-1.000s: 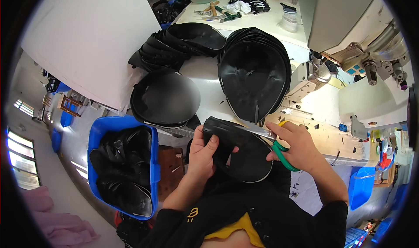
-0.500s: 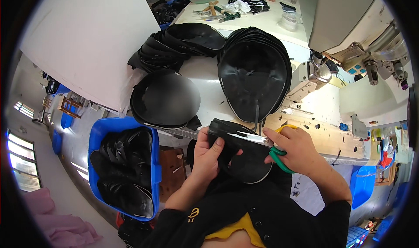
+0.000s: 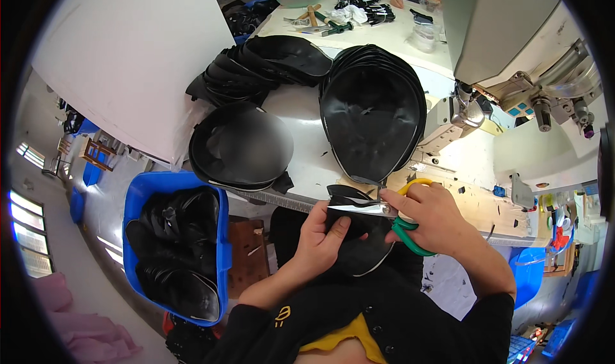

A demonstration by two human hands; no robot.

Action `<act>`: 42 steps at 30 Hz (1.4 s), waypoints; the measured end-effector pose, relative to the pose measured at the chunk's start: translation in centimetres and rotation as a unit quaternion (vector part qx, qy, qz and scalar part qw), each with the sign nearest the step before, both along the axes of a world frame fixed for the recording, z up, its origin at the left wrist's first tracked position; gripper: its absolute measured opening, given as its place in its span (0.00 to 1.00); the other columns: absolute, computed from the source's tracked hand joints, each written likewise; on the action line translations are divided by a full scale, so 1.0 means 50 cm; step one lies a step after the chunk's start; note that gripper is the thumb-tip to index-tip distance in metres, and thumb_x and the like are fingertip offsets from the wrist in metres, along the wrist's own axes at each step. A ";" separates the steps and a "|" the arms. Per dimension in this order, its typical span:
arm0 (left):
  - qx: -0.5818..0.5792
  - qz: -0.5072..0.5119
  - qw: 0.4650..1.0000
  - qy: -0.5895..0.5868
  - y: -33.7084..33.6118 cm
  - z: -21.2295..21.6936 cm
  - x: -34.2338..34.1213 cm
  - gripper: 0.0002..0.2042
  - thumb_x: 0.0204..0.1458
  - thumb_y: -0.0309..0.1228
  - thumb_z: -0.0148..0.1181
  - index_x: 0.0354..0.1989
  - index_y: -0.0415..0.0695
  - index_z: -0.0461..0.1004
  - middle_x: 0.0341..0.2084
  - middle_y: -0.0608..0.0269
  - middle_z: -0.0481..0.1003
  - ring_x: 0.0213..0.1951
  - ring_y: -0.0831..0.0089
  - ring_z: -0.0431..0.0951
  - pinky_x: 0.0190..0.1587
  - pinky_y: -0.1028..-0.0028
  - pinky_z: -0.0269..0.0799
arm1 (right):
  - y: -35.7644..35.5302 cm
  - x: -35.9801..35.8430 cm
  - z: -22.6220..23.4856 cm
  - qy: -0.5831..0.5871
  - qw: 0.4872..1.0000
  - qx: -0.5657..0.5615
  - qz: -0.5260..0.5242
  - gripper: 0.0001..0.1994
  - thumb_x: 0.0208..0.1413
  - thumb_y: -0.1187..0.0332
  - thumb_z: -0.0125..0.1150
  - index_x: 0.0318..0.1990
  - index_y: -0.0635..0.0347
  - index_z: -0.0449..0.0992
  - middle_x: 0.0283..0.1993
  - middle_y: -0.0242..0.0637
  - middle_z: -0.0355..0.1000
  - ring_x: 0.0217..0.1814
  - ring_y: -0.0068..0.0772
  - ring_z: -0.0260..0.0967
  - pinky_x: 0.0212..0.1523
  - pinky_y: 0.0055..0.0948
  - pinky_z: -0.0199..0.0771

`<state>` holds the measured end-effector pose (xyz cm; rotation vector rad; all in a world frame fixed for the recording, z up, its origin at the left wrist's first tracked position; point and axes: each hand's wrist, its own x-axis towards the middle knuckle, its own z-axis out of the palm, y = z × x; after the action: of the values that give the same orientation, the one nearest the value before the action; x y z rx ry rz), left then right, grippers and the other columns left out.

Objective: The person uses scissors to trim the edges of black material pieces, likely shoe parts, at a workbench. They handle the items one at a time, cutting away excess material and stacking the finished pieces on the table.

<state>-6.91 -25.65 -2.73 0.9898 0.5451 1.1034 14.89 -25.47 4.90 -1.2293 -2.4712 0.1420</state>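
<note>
My left hand (image 3: 320, 236) pinches a black leather-like piece (image 3: 362, 248) at its left end, thumb on the near face. The piece is curved, with a thin pale line along its lower rim. My right hand (image 3: 439, 220) grips scissors (image 3: 365, 209) with one yellow and one green handle loop. Their metal blades point left across the upper part of the piece, close to my left fingertips. A narrow dark strip stands up by the blades, near my right index finger. Whether the blades are fully together I cannot tell.
Behind my hands stand stacked black shells (image 3: 371, 114), a rounder black stack (image 3: 240, 146) and a leaning row (image 3: 262, 66). A blue bin (image 3: 224, 261) of black pieces is at left, a sewing machine (image 3: 506, 63) at right. Hammers (image 3: 314, 16) lie on the far table, near another person's hand (image 3: 397, 2).
Both hands, the piece and the scissors have shifted slightly; my left hand moved right and lower. The blades now sit lower across the piece, and a strip shows above them.
</note>
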 end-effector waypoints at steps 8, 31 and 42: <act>-0.079 0.031 0.993 -0.077 0.014 -0.004 -0.014 0.08 0.59 0.24 0.48 0.46 0.39 0.62 0.42 0.55 0.72 0.42 0.67 0.76 0.40 0.65 0.79 | -0.003 0.021 -0.022 0.025 0.996 0.016 -0.082 0.30 0.39 0.52 0.69 0.51 0.52 0.71 0.24 0.32 0.66 0.27 0.36 0.69 0.28 0.33 0.67; -0.160 0.105 0.972 -0.140 0.042 -0.007 -0.022 0.09 0.59 0.25 0.49 0.46 0.40 0.61 0.39 0.52 0.73 0.35 0.62 0.79 0.37 0.65 0.80 | -0.012 -0.011 -0.023 -0.075 0.991 0.088 -0.070 0.29 0.41 0.54 0.68 0.52 0.54 0.71 0.27 0.33 0.64 0.27 0.34 0.65 0.28 0.34 0.63; 0.006 -0.101 0.958 -0.270 0.062 0.061 -0.077 0.14 0.49 0.29 0.64 0.39 0.40 0.66 0.38 0.57 0.74 0.39 0.71 0.76 0.42 0.72 0.72 | -0.001 0.010 -0.114 0.374 0.895 -0.204 -0.132 0.37 0.42 0.69 0.72 0.62 0.57 0.60 0.42 0.34 0.69 0.42 0.26 0.66 0.46 0.25 0.67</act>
<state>-10.74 -22.54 0.33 0.6925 -0.0077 1.1336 15.41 -25.53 -0.82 -1.3217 -1.6284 0.9123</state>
